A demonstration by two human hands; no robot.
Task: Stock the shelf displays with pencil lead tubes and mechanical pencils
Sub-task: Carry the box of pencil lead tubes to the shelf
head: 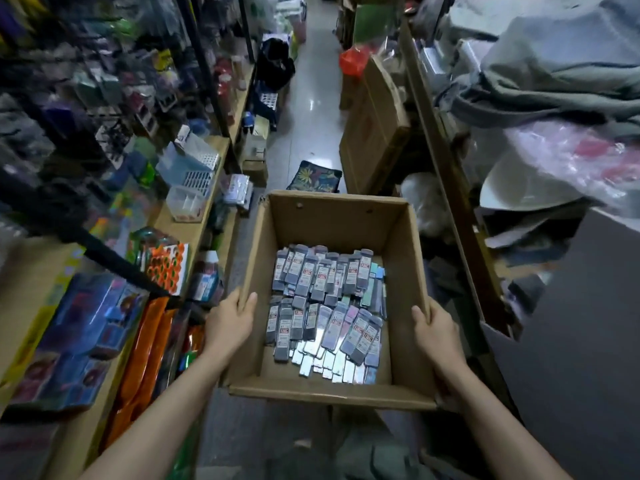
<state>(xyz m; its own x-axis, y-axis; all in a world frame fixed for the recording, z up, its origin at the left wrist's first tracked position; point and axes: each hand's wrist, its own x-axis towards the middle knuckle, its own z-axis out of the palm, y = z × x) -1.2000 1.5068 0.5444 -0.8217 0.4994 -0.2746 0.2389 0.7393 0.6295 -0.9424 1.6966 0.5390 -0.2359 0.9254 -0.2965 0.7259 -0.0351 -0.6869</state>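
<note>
A: From the head camera, what step is this?

B: Carrying stock, I'd judge. The left hand [228,320] and right hand [438,329], well apart, each grip a side wall of the cardboard box [332,220]; the pencil lead tubes [327,306] lie inside.

A: Next?

B: Probably set it by the shelf [194,216] at left, freeing a hand.

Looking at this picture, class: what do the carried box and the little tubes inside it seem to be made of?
Box: corrugated cardboard, matt brown; raw folded edges and punched holes show it. Left hand and right hand grip its side walls.
Lead tubes: probably hard plastic, grey and translucent, glossy, with printed labels. Some flat pieces below shine iridescent, perhaps foil or coated plastic.
</note>
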